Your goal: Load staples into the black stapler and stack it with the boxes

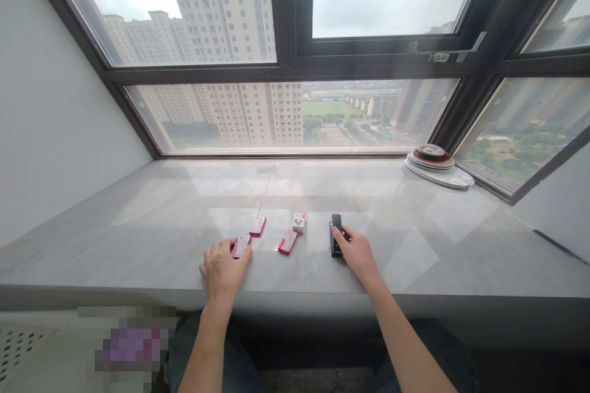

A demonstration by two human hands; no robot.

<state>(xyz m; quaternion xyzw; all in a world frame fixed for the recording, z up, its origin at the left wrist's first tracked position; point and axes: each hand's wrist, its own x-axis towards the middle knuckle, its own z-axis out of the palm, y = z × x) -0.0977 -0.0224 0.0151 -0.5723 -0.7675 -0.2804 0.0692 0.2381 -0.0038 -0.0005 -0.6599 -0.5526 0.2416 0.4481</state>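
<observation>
On the grey stone windowsill (138, 227) lie three small red boxes and one small white box (299, 221). My left hand (222, 271) rests at the sill's front edge, its fingers closed on the nearest red box (241, 246). Two other red boxes lie apart, one further back (257, 225) and one to the right (287, 241). My right hand (357, 253) grips a black stapler (335, 234) that lies flat on the sill, with the thumb on its top.
A stack of round plates (436, 163) stands at the sill's far right corner by the window. The dark window frame (286, 67) runs along the back. A white wall closes the left side.
</observation>
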